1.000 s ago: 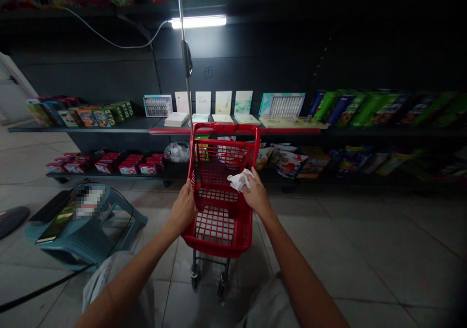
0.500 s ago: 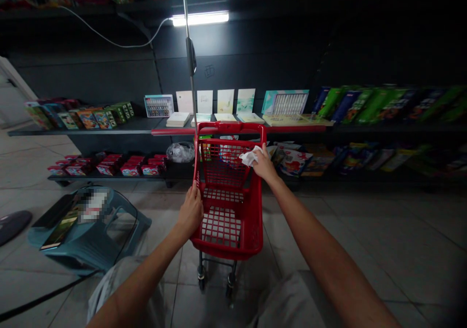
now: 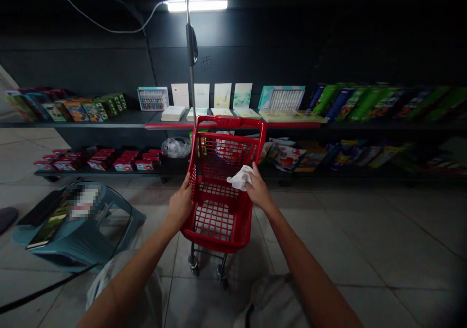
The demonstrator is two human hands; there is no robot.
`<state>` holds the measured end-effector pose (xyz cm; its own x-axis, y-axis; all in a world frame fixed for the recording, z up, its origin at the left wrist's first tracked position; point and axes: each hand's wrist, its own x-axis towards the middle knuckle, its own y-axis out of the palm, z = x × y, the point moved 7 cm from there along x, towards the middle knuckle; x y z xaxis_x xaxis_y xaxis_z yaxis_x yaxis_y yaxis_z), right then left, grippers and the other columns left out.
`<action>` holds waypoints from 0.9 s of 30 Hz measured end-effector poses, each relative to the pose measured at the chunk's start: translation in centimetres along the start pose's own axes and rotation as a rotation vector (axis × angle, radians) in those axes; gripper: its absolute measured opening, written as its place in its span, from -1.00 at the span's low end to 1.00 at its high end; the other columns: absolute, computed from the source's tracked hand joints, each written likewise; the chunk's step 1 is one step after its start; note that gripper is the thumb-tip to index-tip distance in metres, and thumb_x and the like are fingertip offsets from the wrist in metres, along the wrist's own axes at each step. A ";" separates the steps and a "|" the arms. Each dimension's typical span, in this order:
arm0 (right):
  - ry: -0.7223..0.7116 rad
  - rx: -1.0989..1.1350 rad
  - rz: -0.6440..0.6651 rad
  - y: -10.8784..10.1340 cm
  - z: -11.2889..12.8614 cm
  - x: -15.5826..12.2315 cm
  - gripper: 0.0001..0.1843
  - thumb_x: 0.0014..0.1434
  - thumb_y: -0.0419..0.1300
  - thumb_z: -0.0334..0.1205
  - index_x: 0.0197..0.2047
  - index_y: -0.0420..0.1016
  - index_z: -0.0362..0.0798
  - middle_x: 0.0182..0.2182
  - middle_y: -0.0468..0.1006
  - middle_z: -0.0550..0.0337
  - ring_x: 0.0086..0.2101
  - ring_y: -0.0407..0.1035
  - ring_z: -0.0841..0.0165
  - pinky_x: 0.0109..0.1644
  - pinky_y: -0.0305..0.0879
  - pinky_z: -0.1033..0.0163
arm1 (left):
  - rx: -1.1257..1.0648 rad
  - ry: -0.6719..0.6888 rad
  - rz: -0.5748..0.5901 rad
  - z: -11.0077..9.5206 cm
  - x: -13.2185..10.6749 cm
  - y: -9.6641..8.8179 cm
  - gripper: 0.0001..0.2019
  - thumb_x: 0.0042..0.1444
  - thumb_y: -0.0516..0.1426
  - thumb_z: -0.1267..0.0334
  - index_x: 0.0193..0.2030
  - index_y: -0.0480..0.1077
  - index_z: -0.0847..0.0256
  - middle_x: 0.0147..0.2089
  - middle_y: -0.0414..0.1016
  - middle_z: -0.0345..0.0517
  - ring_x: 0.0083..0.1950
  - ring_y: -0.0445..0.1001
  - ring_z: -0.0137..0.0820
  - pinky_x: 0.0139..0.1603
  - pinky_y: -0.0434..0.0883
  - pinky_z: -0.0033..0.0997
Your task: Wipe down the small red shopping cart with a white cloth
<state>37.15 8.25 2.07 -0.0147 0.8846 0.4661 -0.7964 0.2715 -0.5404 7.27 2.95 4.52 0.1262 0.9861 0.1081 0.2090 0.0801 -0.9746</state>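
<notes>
A small red shopping cart (image 3: 219, 221) with a mesh basket stands on the tiled floor right in front of me. My left hand (image 3: 180, 206) is closed on the basket's left rim. My right hand (image 3: 260, 191) pinches a crumpled white cloth (image 3: 240, 178) and presses it against the right rim of the basket. A metal pole (image 3: 190, 55) rises from the cart's far left corner. The basket looks empty.
Dark shelves (image 3: 109, 122) run along the wall behind the cart, stocked with boxed toys, notebooks and colour sets. A teal plastic stool (image 3: 85, 230) with a phone-like device on it stands to my left, with a black cable trailing beside it. A strip light (image 3: 197, 4) glows overhead.
My right hand with the cloth went up to the far right top of the basket, then came back down along the right rim. My left hand kept its hold on the left rim.
</notes>
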 end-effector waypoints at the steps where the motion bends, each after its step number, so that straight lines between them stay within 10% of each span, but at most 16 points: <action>1: 0.001 0.005 0.009 0.0 0.2 -0.5 -0.58 0.19 0.11 -0.26 0.10 0.54 -0.03 0.55 -0.09 0.06 0.44 0.06 0.18 0.50 0.03 0.07 | 0.012 -0.003 0.007 0.0 0.1 0.0 -0.31 0.27 -0.02 0.43 0.52 0.12 -0.12 0.66 -0.30 -0.24 0.01 0.64 -0.13 0.00 0.62 -0.03; 14: -0.047 0.033 -0.063 -0.6 1.0 -1.7 -0.57 0.20 0.08 -0.27 0.10 0.53 -0.03 0.46 0.18 0.02 0.39 0.18 0.18 0.50 0.06 -0.01 | 0.012 -0.018 -0.036 -0.2 -0.2 0.0 -0.38 0.32 -0.03 0.36 0.48 0.18 -0.21 0.65 -0.24 -0.28 -0.01 0.63 -0.14 -0.06 0.61 -0.04; 22: -0.033 0.140 -0.042 -0.5 -1.2 0.5 -0.58 0.27 0.11 -0.13 0.15 0.49 -0.03 0.50 0.07 0.00 0.40 0.16 0.18 0.47 0.11 0.00 | -0.042 -0.036 -0.124 -2.1 -0.5 -0.8 -0.47 0.36 -0.10 0.34 0.43 0.30 0.10 0.62 -0.07 -0.17 0.41 0.33 -0.11 0.28 0.50 -0.05; 27: -0.031 0.071 -0.001 -0.3 0.0 -0.1 -0.54 0.23 0.12 -0.23 0.18 0.49 -0.07 0.52 0.02 -0.03 0.42 0.12 0.17 0.49 0.06 0.04 | -0.112 -0.130 -0.077 -0.2 0.4 0.1 -0.34 0.29 -0.03 0.34 0.52 0.11 -0.14 0.63 -0.13 -0.30 0.24 0.51 -0.13 0.12 0.58 -0.06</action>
<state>37.33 8.06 2.18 -0.0320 0.8720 0.4885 -0.8371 0.2437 -0.4898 7.56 3.30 4.48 -0.0193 0.9887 0.1484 0.3204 0.1467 -0.9359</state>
